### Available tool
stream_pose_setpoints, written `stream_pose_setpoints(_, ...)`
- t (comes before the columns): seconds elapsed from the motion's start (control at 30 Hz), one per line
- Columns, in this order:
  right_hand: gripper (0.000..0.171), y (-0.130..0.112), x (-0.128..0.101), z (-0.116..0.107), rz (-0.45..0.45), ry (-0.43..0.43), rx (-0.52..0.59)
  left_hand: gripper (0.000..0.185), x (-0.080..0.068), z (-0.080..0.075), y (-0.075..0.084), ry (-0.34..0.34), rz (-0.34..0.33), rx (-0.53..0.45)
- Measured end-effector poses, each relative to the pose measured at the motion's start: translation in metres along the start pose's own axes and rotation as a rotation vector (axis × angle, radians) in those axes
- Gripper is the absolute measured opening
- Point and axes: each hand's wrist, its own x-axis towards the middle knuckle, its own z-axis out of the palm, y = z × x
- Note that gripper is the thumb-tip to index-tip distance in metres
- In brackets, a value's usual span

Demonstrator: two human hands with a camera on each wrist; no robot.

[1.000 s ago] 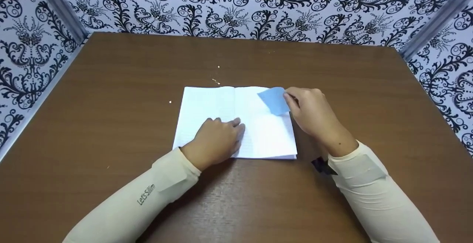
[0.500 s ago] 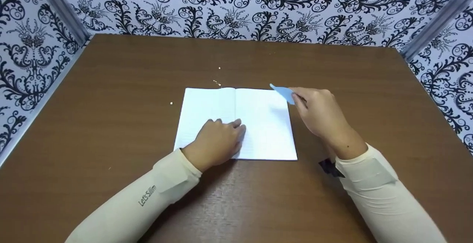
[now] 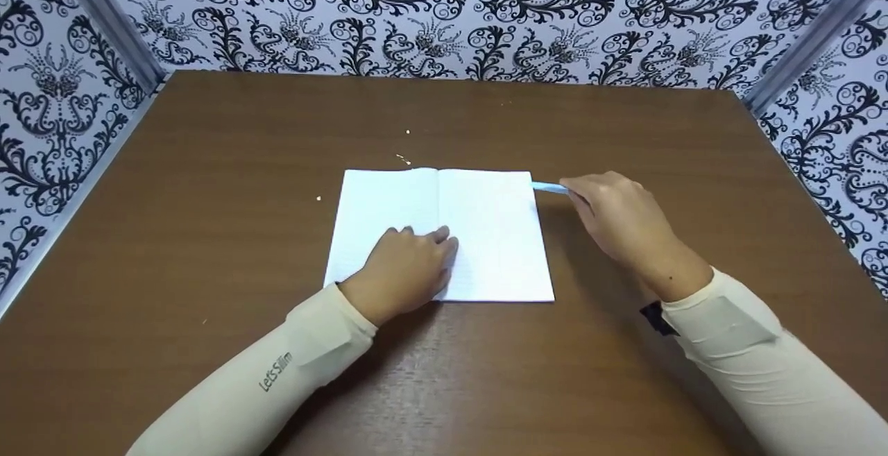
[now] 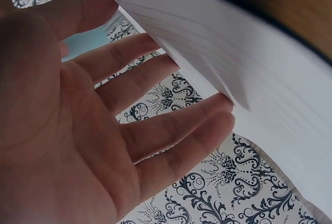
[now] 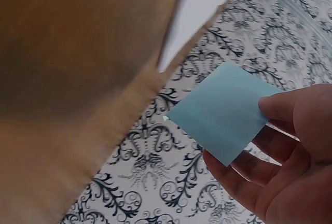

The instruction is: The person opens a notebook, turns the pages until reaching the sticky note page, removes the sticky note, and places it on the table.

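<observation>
We find the left hand (image 3: 406,268) resting flat, fingers relaxed, on the open notebook (image 3: 485,234), which lies at the middle of the brown table (image 3: 208,199). The right hand (image 3: 617,216) pinches a small blue paper square (image 5: 223,111) just off the notebook's far right corner, clear of the page. We judge the step in hand to be handling that slip beside the book; any next placement calls for a level approach and a steady page. Pale crumbs (image 3: 404,159) lie near the book's far edge. Patterned walls (image 3: 444,19) enclose the table; nothing obstructs either hand.
</observation>
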Motion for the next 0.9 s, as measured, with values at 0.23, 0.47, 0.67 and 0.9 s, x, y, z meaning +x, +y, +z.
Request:
stream_pose_setpoints(0.23,0.019,0.012,-0.006,0.008,-0.01,-0.015,-0.033,0.025,-0.001,0.002,0.0,0.011,-0.003,-0.001)
stream_pose_setpoints(0.47,0.02,0.016,-0.011,0.013,0.022,-0.087,-0.057,0.025,-0.001,0.001,0.0,0.01,-0.005,-0.009)
stream_pose_setpoints(0.67,0.019,0.015,-0.015,0.016,0.026,-0.12,-0.079,0.026,0.0,0.0,0.001,-0.005,-0.009,-0.011)
stream_pose_setpoints(0.9,0.017,0.012,-0.022,0.019,-0.006,-0.171,-0.088,0.024,-0.001,0.001,0.0,-0.003,-0.007,-0.004)
